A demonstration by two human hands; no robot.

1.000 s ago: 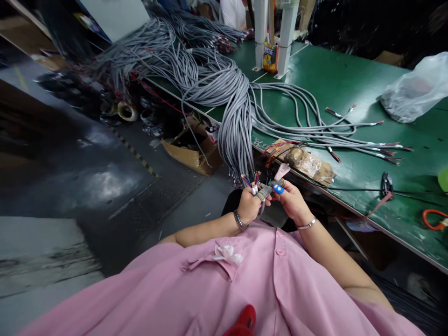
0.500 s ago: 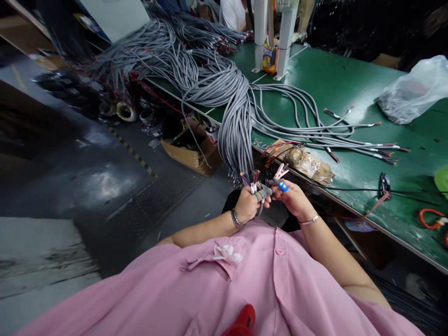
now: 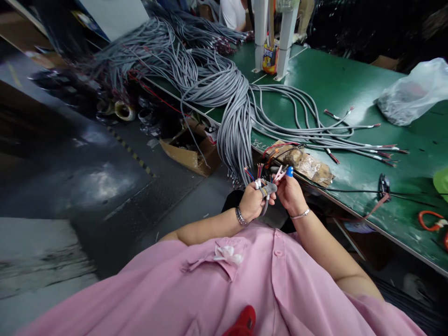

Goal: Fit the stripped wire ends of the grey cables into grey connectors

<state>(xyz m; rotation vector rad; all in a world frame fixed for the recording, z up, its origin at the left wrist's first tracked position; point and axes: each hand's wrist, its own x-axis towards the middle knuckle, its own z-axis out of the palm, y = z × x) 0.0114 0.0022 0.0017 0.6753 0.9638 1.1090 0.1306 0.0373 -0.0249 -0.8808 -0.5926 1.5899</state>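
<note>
A long workbench (image 3: 371, 79) with a glossy green top runs diagonally across the room, its pale edge strip slanting from upper left down to lower right. Thin white lines cross the top near two white metal posts (image 3: 285, 51), which stand on it on flanged feet. At upper left rises a flat, pale grey panel (image 3: 117, 18). The dark grey floor (image 3: 77, 214) carries a diagonal strip of black-and-yellow hazard tape (image 3: 131, 151) and, at far left, a faint yellow line (image 3: 14, 73). A scuffed, whitish surface (image 3: 38, 238) fills the lower left corner. Cool light leaves hazy reflections on floor and benchtop; the upper right background is too dark to make out.
</note>
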